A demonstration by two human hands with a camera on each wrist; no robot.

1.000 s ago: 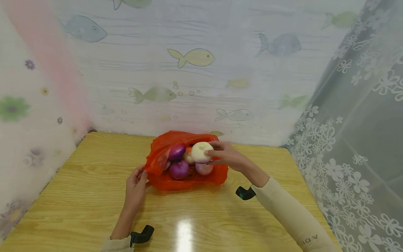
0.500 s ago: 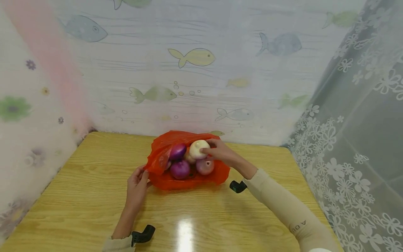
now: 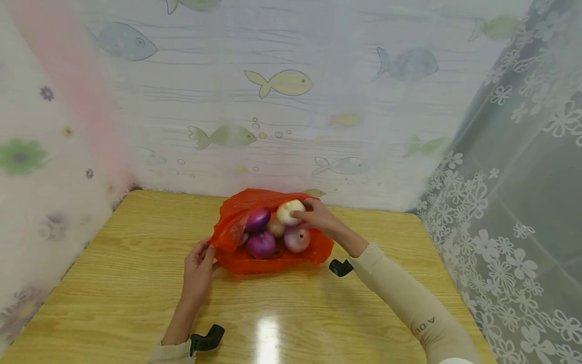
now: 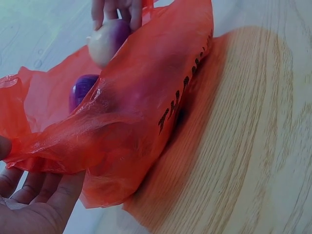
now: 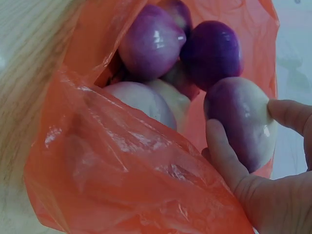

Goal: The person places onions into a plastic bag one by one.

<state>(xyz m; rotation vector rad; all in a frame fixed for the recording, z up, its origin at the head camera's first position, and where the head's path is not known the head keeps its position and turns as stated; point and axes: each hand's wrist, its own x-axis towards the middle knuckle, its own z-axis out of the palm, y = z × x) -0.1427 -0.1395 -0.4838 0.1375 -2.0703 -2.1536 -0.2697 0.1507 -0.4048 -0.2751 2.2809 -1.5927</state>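
Observation:
A red plastic bag (image 3: pixel 273 266) lies open-mouthed on the table, holding several onions. My left hand (image 3: pixel 199 263) pinches the bag's left edge between thumb and fingers. With thumb and fingertips, my right hand (image 3: pixel 320 220) grips a purple-and-white onion (image 5: pixel 241 124) at the back right of the bag's mouth. Below that onion sits a pale purple onion (image 3: pixel 297 239). Two darker purple onions (image 3: pixel 258 219) rest at the left inside the bag, and a brownish onion (image 3: pixel 275 227) shows between them. The bag's near side hides part of the contents in the left wrist view.
The wooden table (image 3: pixel 136 283) ends at a wall covering (image 3: pixel 282 151) printed with fish, close behind the bag. To the right hangs a sheer curtain (image 3: pixel 495 242) with white flowers. Black wrist mounts (image 3: pixel 341 267) jut from both sleeves.
My right hand has carried the purple-and-white onion slightly back toward the bag's far side, uncovering more of the pale purple one below. My left hand keeps its hold on the edge.

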